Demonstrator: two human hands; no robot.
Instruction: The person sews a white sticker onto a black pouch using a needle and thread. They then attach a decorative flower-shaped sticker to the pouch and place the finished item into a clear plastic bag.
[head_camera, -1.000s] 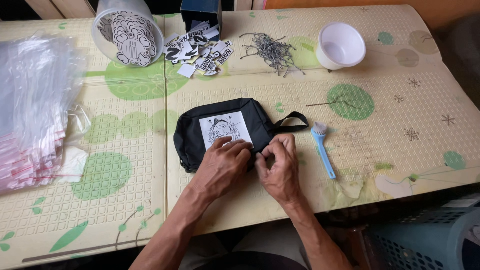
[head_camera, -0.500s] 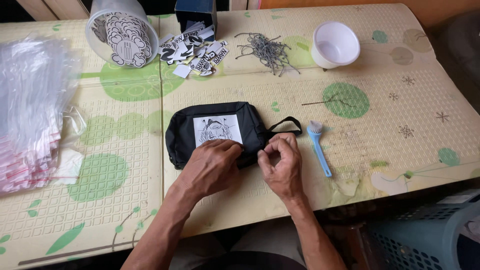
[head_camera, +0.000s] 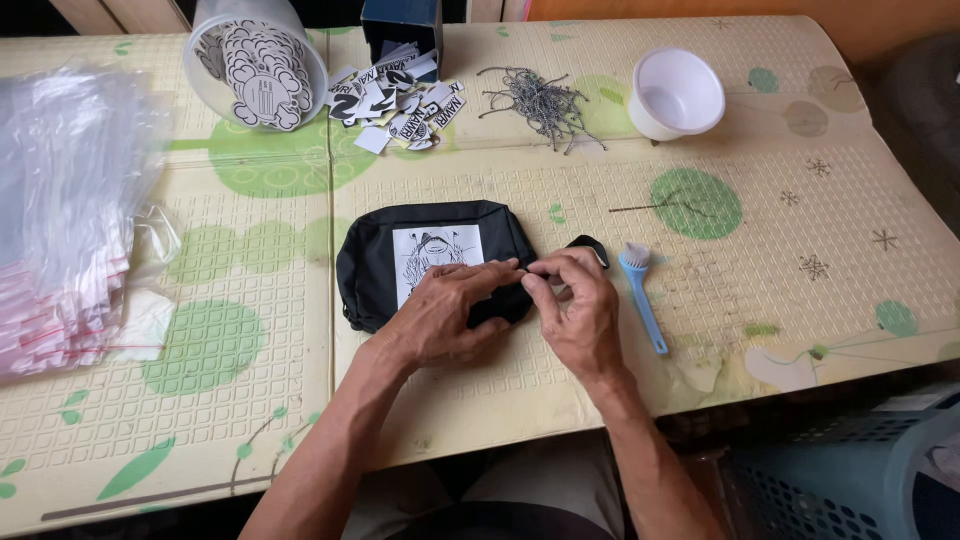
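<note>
A: What are the hands doing, nearest to the camera?

B: The left hand (head_camera: 440, 315) lies on the right half of a black pouch (head_camera: 425, 260), fingers pressing the cloth. The right hand (head_camera: 578, 305) is just beside it, and its fingertips meet those of the left hand at the right end of the pouch. Both pinch something small there; I cannot tell what it is.

A: Where is the pouch?

B: It lies flat in the middle of the tabletop (head_camera: 780, 260), which has a cream cover with green spots. On the front of the pouch is a white patch with a black drawing. A black strap (head_camera: 590, 247) shows behind the right hand.

A: What is near?

B: A light blue brush (head_camera: 640, 295) lies just to the right of the right hand. At the left edge is a pile of clear plastic bags (head_camera: 70, 200).

A: And farther away?

B: At the far side there is a white bowl (head_camera: 678, 95), a heap of thin grey metal chains (head_camera: 540, 100), scattered black and white stickers (head_camera: 395, 100), and a tipped clear tub (head_camera: 255, 60) with more stickers.
</note>
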